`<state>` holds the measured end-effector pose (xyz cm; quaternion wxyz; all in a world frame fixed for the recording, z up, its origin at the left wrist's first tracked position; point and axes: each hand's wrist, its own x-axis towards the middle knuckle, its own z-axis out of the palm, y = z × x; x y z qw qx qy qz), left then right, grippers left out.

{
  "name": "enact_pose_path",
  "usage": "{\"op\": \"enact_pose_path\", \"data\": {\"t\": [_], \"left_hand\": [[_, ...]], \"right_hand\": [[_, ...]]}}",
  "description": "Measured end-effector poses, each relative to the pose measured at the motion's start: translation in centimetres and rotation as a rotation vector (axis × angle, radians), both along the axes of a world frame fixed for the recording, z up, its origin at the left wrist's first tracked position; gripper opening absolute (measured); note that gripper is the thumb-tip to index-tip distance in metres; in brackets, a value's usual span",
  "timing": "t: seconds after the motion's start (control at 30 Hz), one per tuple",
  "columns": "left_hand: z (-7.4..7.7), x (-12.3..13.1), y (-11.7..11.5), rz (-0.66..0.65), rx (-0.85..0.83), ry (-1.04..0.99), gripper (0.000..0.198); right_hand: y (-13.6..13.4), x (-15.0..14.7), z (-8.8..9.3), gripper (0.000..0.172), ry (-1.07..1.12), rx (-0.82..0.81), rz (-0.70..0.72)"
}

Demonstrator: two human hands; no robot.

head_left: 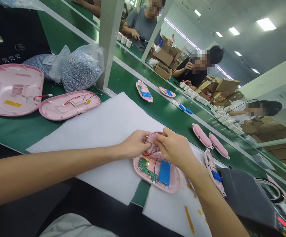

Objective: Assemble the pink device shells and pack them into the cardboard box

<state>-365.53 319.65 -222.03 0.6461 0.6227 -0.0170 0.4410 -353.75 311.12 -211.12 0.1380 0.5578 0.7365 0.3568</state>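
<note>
My left hand grips the left side of a small pink plastic shell, fingers closed on its edge. From the right, my right hand pinches the same shell near its top; its fingers partly cover it. Just below lies an open pink casing half on white sheeting. Inside it are a green circuit board with a small glowing light and a blue battery pack. Thin red and black wires run between the two pink parts.
Two pink shells with wires lie at left, beside bags of small metal parts. A black tape dispenser stands at right, near yellow tape strips. More pink casings line the green bench. Co-workers sit across it.
</note>
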Motion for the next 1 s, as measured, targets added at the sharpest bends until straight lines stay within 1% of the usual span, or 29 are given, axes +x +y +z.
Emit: {"op": "enact_pose_path", "data": {"t": [0.13,0.27,0.33,0.4,0.47,0.5,0.57,0.63,0.67,0.73,0.83,0.9,1.0], "left_hand": [[-0.3,0.2,0.1,0.036,0.016,-0.014,0.015],[-0.5,0.3,0.1,0.119,0.037,-0.038,0.011],[-0.5,0.3,0.1,0.136,0.021,-0.023,0.015],[-0.6,0.2,0.0,0.138,-0.008,0.005,0.022],[-0.6,0.1,-0.1,0.145,-0.043,0.03,0.028],[-0.7,0.1,-0.2,0.16,-0.052,0.038,0.03],[-0.7,0.0,-0.2,0.234,-0.035,0.056,0.029],[-0.7,0.0,-0.2,0.32,0.0,0.084,0.027],[-0.6,0.0,-0.2,0.337,0.011,0.089,0.026],[-0.4,0.0,-0.1,0.311,0.037,0.067,0.029],[0.0,-0.2,0.0,0.244,0.14,0.008,0.034],[0.1,-0.4,0.0,0.268,0.21,0.028,0.032],[0.2,-0.8,-0.3,0.298,0.258,0.095,0.033]], "right_hand": [[0.4,-0.7,-0.2,0.024,-0.026,0.057,-0.018],[0.7,-1.9,-0.3,0.024,-0.026,0.082,-0.104],[0.8,-2.3,-0.3,0.021,-0.006,0.118,-0.151],[0.8,-2.3,-0.1,0.018,0.032,0.205,-0.191],[0.8,-1.8,0.6,0.022,0.098,0.297,-0.188],[0.8,-1.4,1.0,0.027,0.148,0.31,-0.17],[0.8,-0.3,2.0,0.032,0.29,0.245,-0.131],[0.8,0.7,3.0,0.022,0.448,0.09,-0.131],[0.9,1.1,3.2,0.017,0.511,0.013,-0.133],[0.9,1.7,3.4,0.018,0.597,-0.08,-0.119],[0.3,1.9,2.9,0.015,0.659,-0.07,-0.063],[-0.7,1.8,2.4,0.013,0.658,-0.031,-0.033],[-2.7,1.3,1.7,0.016,0.614,0.029,0.055]]}}
